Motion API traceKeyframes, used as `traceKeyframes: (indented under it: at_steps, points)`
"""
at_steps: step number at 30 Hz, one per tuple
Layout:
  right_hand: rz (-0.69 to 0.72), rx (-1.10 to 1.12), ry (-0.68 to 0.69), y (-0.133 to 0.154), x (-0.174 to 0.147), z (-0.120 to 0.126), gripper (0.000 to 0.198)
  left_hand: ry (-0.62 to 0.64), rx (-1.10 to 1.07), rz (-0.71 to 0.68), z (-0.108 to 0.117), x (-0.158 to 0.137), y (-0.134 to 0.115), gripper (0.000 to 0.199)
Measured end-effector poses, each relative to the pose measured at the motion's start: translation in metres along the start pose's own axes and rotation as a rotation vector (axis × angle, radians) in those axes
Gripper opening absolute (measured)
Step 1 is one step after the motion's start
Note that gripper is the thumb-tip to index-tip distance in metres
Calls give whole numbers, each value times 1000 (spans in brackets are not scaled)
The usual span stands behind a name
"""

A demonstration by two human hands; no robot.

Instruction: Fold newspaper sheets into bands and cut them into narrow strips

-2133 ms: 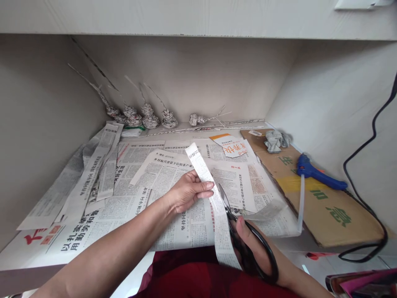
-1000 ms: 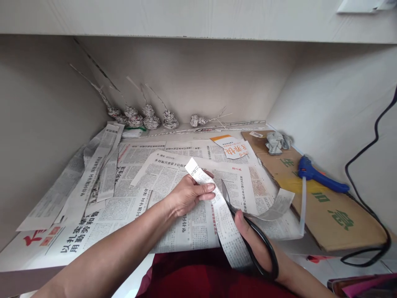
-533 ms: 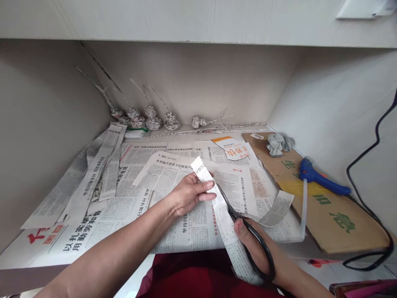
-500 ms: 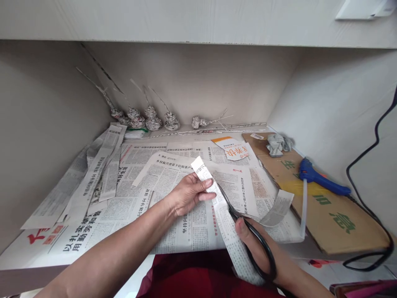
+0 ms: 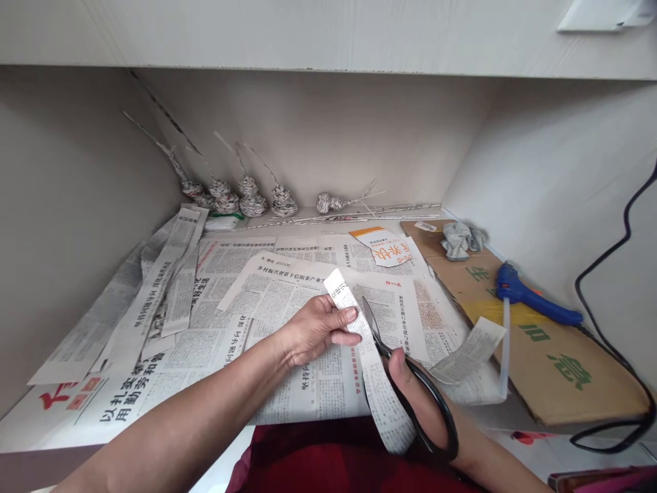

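Note:
My left hand (image 5: 315, 330) pinches a narrow strip of newspaper (image 5: 374, 373) near its upper end, between thumb and fingers. The strip's lower part curls down towards my lap. Black-handled scissors (image 5: 380, 346) are in my right hand (image 5: 418, 397), with the thumb through a handle loop. Their blades point up and away from me, right beside the strip's right edge; whether they touch it I cannot tell. Another curled newspaper piece (image 5: 469, 350) sticks out to the right, just beyond the right hand. Part of the right hand is hidden behind the scissor handles.
Newspaper sheets (image 5: 287, 287) cover the table. Cut strips (image 5: 154, 294) lie stacked at the left. Several woven paper gourds (image 5: 252, 198) and thin paper rods (image 5: 333, 218) are along the back wall. At the right, a blue glue gun (image 5: 538, 301) with a cable and a grey cloth (image 5: 459, 239) rest on cardboard (image 5: 538, 376).
Both hands have shifted slightly right and down. The strip's lower end has swung and curls more, and the curled piece at the right has moved further right.

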State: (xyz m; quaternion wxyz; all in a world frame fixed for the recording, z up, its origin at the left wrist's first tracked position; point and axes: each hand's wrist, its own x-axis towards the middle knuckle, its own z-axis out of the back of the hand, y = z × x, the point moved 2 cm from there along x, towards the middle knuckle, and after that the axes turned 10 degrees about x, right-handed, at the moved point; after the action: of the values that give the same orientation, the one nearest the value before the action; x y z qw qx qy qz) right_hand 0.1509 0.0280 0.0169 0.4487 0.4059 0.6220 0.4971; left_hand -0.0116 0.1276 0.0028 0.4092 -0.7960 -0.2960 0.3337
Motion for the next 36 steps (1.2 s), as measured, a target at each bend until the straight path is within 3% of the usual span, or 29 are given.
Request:
traceKeyframes:
  at_steps: [9,15,19,23,30,36]
  points:
    - [-26,-102,-29,3,-7,-1,58,-33,-32,1,0,2,1,34]
    - [-284,99,-14,-17,-14,1,67,-50,-44,-25,-1,2,3,36]
    - [-195,163,72,-19,-7,-3,70,4,-17,15,-6,0,6,45]
    - [-129,169,82,-12,1,-6,66,5,-26,20,-6,-1,5,41]
    - [-191,71,-20,-5,0,-8,70,0,-38,21,-2,0,4,38]
    - [-252,47,-23,-8,-5,-4,69,-6,-29,-11,-4,0,7,41]
